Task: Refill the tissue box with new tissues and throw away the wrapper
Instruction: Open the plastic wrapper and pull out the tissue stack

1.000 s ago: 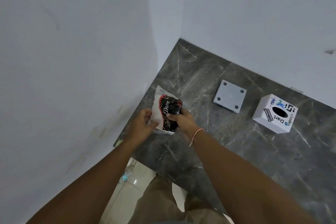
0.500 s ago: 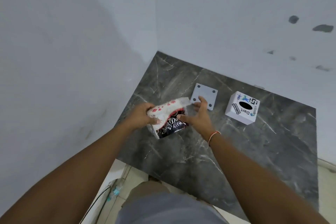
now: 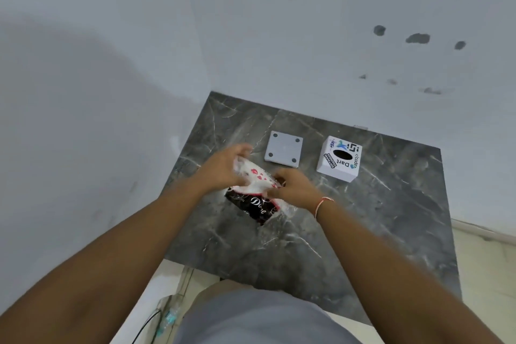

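Note:
A tissue pack in a black, red and white wrapper (image 3: 252, 202) is held just above the dark marble table (image 3: 377, 218). My left hand (image 3: 223, 166) grips its far white end, and my right hand (image 3: 290, 187) grips its right side. The white cube tissue box (image 3: 339, 159), with an oval hole on top and stickers, stands to the right behind my hands. Its grey square base plate (image 3: 283, 149), with small round feet at the corners, lies separately on the table to the box's left.
The table sits in a corner between two pale walls (image 3: 83, 92). Its near edge (image 3: 251, 279) is close to my body. Tiled floor shows below left, with a cable and a plastic bottle (image 3: 167, 318).
My view has risen and pulled back from the table. Both hands have turned the pack, so its black side now faces me and the white end points away.

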